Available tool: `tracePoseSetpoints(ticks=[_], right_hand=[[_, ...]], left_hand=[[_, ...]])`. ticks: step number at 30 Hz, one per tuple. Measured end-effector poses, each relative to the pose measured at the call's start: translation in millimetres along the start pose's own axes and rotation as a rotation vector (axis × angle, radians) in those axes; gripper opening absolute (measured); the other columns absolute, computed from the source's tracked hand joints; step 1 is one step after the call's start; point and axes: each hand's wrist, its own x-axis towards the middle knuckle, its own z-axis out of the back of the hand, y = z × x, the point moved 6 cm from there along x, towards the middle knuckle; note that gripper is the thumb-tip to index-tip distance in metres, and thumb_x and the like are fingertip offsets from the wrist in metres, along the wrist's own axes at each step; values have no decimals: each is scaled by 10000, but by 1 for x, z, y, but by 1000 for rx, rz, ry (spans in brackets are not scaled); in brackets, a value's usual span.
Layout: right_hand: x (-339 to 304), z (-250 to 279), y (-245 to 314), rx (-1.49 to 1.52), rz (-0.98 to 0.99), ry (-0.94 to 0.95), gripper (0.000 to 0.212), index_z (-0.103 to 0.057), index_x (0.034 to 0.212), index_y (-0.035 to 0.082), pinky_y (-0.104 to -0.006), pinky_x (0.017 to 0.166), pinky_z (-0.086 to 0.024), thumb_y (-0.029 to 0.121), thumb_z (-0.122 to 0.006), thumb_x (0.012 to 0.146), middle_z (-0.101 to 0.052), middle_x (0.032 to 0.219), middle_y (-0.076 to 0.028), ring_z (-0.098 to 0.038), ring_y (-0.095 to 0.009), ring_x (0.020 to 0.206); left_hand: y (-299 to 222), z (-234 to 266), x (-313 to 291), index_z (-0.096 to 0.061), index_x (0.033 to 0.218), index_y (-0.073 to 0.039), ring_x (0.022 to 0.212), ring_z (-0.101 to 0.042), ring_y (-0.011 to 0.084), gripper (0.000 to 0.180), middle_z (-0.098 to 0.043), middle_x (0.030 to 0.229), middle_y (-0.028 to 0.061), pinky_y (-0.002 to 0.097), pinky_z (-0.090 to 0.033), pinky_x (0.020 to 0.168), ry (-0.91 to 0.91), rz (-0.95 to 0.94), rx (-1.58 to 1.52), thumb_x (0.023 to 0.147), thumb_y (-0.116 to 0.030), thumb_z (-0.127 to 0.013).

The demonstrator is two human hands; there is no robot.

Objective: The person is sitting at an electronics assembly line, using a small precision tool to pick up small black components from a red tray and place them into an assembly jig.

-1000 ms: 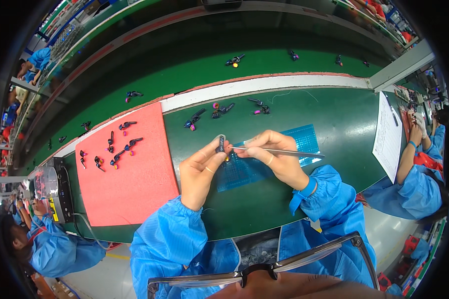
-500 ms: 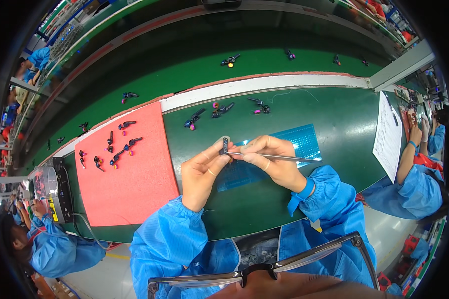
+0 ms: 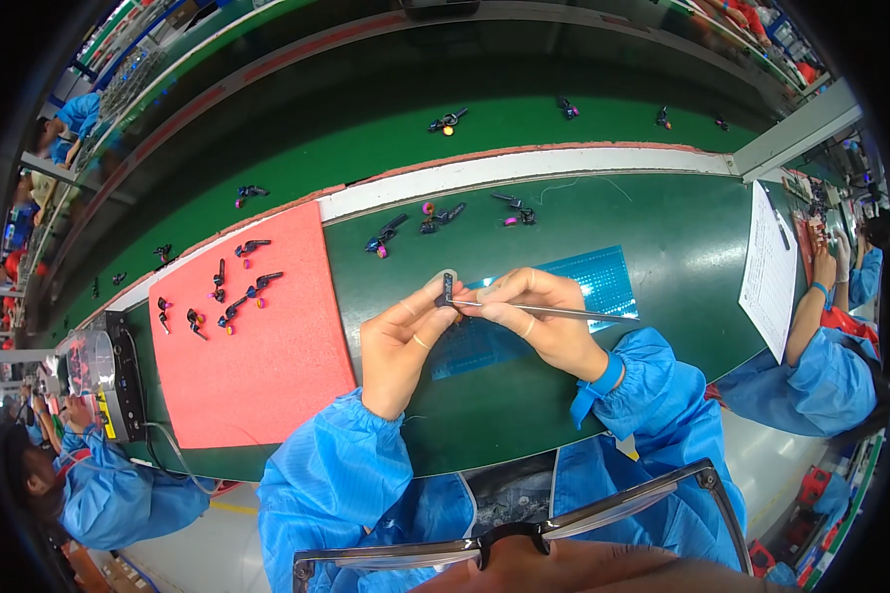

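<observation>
Between thumb and fingertips, my left hand (image 3: pixel 396 348) pinches a small dark stem-shaped part (image 3: pixel 448 285), which looks like an earbud piece. My right hand (image 3: pixel 542 314) is closed on a pair of metal tweezers (image 3: pixel 574 313). Their tip reaches the lower end of the dark part, and their other end points right. Both hands are close together above a blue gridded sheet (image 3: pixel 465 351) on the green bench. What the tips touch exactly is too small to tell. Pale finger covers or bands show on some fingers.
Several similar parts with pink or orange discs lie on a red foam mat (image 3: pixel 252 385) and behind my hands (image 3: pixel 386 234). Beyond a white rail (image 3: pixel 524 166) runs a green belt (image 3: pixel 346 138) carrying more. A paper sheet (image 3: pixel 769 272) is at right, a black box (image 3: pixel 119 381) at left. Co-workers sit on both sides.
Parts on the green belt have shifted slightly left. My hands, the tweezers and the dark part look almost unmoved.
</observation>
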Motion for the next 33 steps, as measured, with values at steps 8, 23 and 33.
tracePoseSetpoints(ticks=[8,23,33], right_hand=[[0,0,-1,-43,1,5,83,-562,884,-35,-264,795,-484,8,-588,818,-626,916,-108,-603,-155,896],[2,8,-18,-148,-260,-32,103,-597,843,-24,-228,629,-499,58,-632,792,-633,785,-87,-612,-124,709],[1,5,-23,-326,-305,8,113,-612,834,-14,-212,583,-484,64,-659,769,-622,762,-53,-585,-92,660]], left_hand=[[1,2,1,-501,1170,45,1040,-537,225,330,-556,1120,168,323,-428,896,-6,14,5,844,4,-527],[4,17,7,-487,1174,53,1046,-540,212,330,-552,1126,148,304,-434,883,-135,34,8,851,-5,-521],[5,16,8,-496,1157,61,1038,-552,215,315,-569,1095,161,276,-436,892,-122,20,25,848,5,-521]])
